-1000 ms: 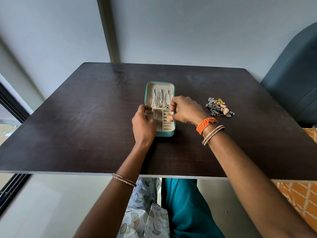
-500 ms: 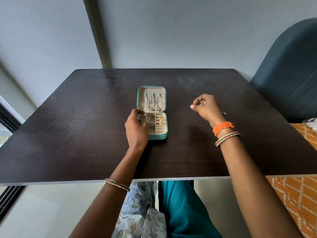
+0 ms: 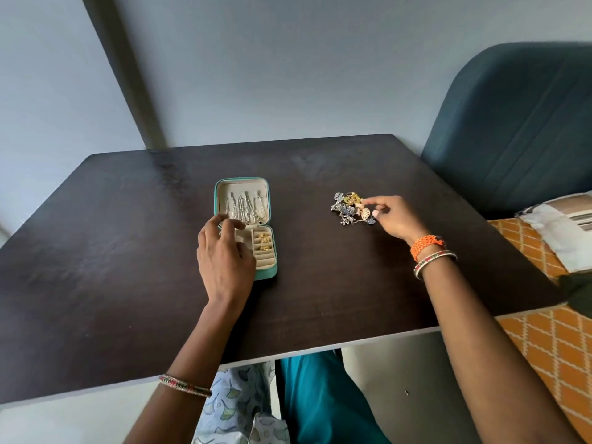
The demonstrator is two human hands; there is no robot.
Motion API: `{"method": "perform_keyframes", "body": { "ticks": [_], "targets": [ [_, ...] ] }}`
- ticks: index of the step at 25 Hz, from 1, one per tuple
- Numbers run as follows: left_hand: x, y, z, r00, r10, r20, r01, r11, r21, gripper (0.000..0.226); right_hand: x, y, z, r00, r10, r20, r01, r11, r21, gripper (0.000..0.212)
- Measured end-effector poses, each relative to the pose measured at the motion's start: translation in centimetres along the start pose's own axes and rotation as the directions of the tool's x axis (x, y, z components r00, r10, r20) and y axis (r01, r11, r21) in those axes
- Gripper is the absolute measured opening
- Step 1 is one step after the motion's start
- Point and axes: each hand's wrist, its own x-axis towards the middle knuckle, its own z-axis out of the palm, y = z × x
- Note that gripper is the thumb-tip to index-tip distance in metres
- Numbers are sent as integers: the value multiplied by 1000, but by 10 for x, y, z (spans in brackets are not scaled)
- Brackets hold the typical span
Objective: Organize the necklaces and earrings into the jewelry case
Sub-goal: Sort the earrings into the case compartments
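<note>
A small teal jewelry case (image 3: 267, 273) lies open on the dark table (image 3: 112, 251). Silver necklaces (image 3: 245, 207) hang in its lid. Gold earrings (image 3: 264, 241) sit in the right slots of its tray. My left hand (image 3: 224, 254) rests over the tray's left side, fingers spread, covering the left compartments. To the right lies a pile of loose silver, blue and gold earrings (image 3: 350, 208). My right hand (image 3: 395, 217) is at the pile's right edge, thumb and forefinger pinching a pale earring at the pile's top.
A blue upholstered chair (image 3: 519, 123) stands at the table's right rear corner. An orange patterned cushion (image 3: 551, 341) with a striped pillow (image 3: 563, 225) lies along the right edge. A grey wall stands behind the table.
My right hand left the case, travelled right and now pinches an earring in the loose pile. My left hand has stayed on the case, its fingers now spread. The view shifted to the right.
</note>
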Motion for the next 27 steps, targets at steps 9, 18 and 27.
{"method": "perform_keyframes", "body": {
  "ticks": [9,18,27],
  "targets": [
    [-1,2,-2,999,-25,25,26,999,-27,31,-8,-3,12,980,-37,-194,51,997,66,53],
    [-2,1,-4,997,-67,43,71,994,-89,32,29,-13,12,974,-227,22,220,912,-346,48],
    [-1,-1,-3,994,-94,52,99,988,-115,32,50,-28,5,969,-218,112,245,843,-479,35]
  ]
}}
